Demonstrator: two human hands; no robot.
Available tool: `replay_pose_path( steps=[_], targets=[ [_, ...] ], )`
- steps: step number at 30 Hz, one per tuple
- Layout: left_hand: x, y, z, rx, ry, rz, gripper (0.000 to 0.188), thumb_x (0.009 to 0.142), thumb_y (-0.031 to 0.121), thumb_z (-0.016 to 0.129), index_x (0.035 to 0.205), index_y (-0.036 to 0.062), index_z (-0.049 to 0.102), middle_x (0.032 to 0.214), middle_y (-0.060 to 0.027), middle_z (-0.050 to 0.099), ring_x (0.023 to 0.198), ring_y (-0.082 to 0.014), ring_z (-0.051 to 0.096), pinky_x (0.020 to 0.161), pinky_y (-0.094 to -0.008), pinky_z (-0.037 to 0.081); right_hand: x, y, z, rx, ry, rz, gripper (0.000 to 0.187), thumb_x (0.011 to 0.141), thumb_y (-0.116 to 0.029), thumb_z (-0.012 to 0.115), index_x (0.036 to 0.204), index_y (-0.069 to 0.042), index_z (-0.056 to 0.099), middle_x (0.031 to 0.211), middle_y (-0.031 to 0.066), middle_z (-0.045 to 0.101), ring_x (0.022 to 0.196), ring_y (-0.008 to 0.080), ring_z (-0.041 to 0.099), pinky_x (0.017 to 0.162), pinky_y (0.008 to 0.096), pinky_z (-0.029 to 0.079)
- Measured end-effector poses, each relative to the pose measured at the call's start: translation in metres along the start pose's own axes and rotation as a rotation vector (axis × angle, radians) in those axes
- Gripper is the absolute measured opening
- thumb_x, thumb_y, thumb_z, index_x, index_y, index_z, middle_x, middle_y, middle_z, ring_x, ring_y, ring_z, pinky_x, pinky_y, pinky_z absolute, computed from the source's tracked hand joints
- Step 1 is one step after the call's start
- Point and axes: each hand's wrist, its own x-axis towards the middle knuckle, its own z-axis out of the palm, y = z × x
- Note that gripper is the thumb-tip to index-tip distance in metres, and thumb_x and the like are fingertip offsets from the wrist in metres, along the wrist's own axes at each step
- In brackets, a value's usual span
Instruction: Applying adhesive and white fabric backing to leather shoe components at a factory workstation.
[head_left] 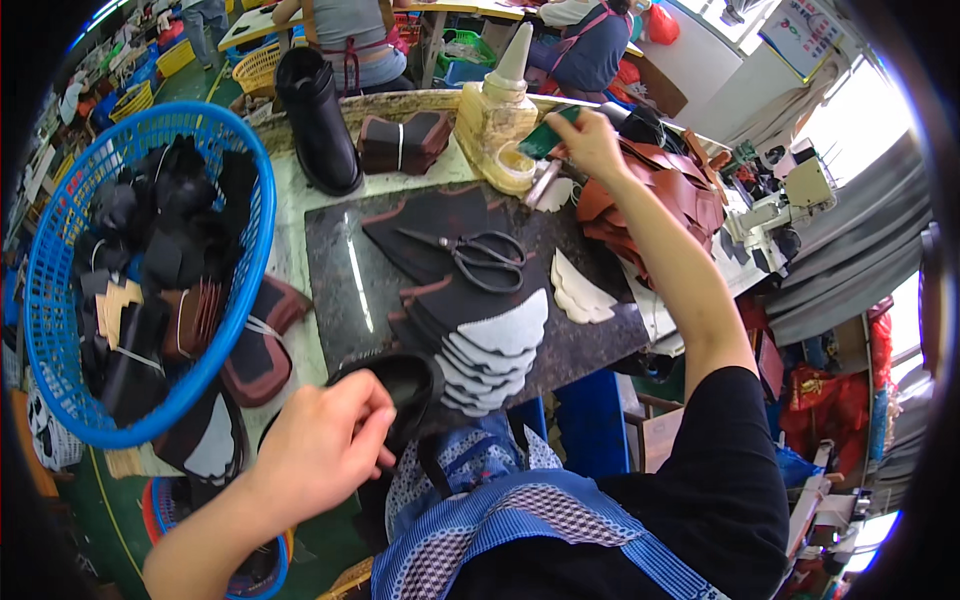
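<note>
My right hand [590,145] pinches a small green flat scraper [540,141] over an open cup [517,165] attached to a glue-stained, cream-coloured bottle [496,115] with a cone nozzle. Near the table's front edge my left hand [330,435] is closed, its fingers curled in front of a black boot-like piece [408,385] with a round opening. What those fingers grip is hidden. Between my hands, black-handled scissors [485,258] lie on dark cut pieces [415,235]. Below them, overlapping dark pieces with whitish backing [490,350] fan out on a dark slab [335,260].
A blue basket [262,215] of dark bundled pieces stands left. Behind the slab are a black boot [318,125] and a tied brown stack [402,145]. White scalloped pieces [578,290], brown leather pieces [650,200] and a sewing machine [795,205] are right. People sit beyond.
</note>
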Motion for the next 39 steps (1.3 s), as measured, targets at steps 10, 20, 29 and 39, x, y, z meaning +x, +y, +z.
replay_pose_path(
  steps=[10,20,29,39],
  targets=[
    [0.004,0.016,-0.011,-0.032,-0.022,-0.172,0.012,0.098,0.008,0.061,0.096,-0.0045,0.060,0.078,-0.0094,0.072,0.071,-0.0189,0.077,0.055,-0.0273,0.059,0.009,0.022,0.024,-0.183,-0.205,-0.016,0.029,0.099,-0.024,0.068,0.098,0.006,0.071,0.078,0.0080,0.073,0.061,0.0127,0.068,0.058,0.0278,0.054],
    [0.003,0.031,-0.012,0.067,0.009,-0.134,0.012,0.100,0.009,0.061,0.097,-0.0023,0.061,0.072,-0.0106,0.069,0.065,-0.0148,0.072,0.054,-0.0258,0.053,0.004,0.002,-0.002,-0.319,-0.686,-0.493,0.034,0.083,-0.009,0.066,0.117,-0.002,0.071,0.101,0.0158,0.069,0.092,0.0301,0.068,0.084,0.0410,0.054],
    [0.004,0.029,-0.015,0.075,0.018,-0.130,0.011,0.099,0.009,0.063,0.098,-0.0022,0.062,0.071,-0.0107,0.069,0.063,-0.0146,0.071,0.053,-0.0257,0.052,0.045,0.016,0.008,-0.884,-0.840,-0.393,0.059,0.080,-0.008,0.053,0.135,-0.027,0.065,0.083,0.0204,0.069,0.075,0.0374,0.068,0.069,0.0480,0.053],
    [0.008,0.032,-0.016,0.069,0.003,-0.121,0.009,0.098,0.007,0.064,0.098,-0.0016,0.062,0.069,-0.0112,0.068,0.061,-0.0155,0.071,0.052,-0.0268,0.051,0.056,0.035,0.001,-0.624,-0.757,-0.478,0.058,0.081,-0.010,0.056,0.138,-0.018,0.061,0.082,0.0174,0.068,0.079,0.0310,0.069,0.072,0.0442,0.053]
  ],
)
